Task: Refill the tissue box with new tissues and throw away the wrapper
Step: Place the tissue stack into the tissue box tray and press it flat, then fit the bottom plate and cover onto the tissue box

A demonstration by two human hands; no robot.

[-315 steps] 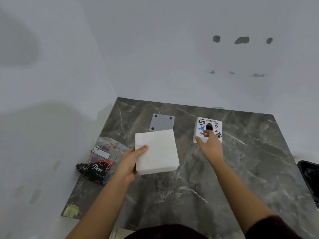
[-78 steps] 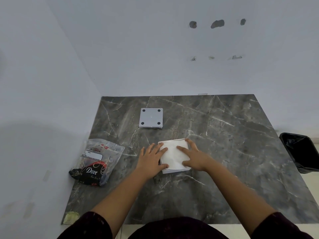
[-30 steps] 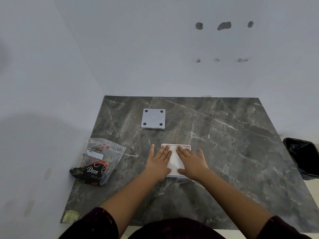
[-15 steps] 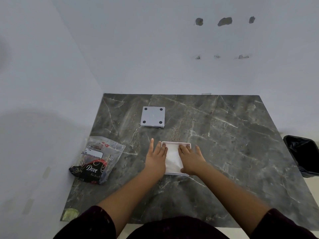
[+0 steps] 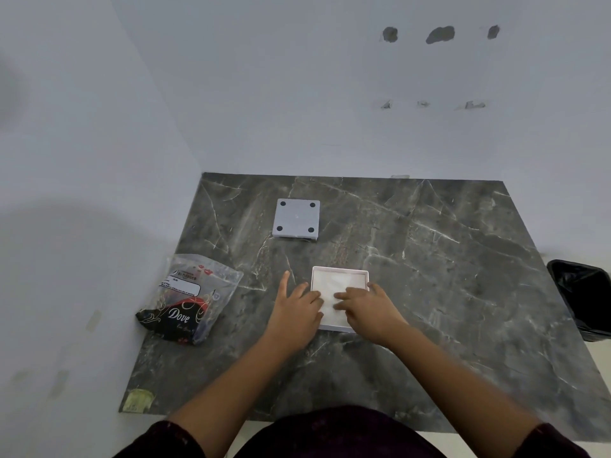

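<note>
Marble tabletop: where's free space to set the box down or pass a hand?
Free: the whole right half, from the tissue box to the black bin, and the near strip. Crowded: left side, with the Dove wrapper, grey base plate and both hands.

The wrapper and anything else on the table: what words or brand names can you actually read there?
"Dove": white script on the black part of the plastic wrapper.
White label on the wrapper's upper part: printed lines too small and blurred to read.
Grey square lid and tissue box: no text visible.
</note>
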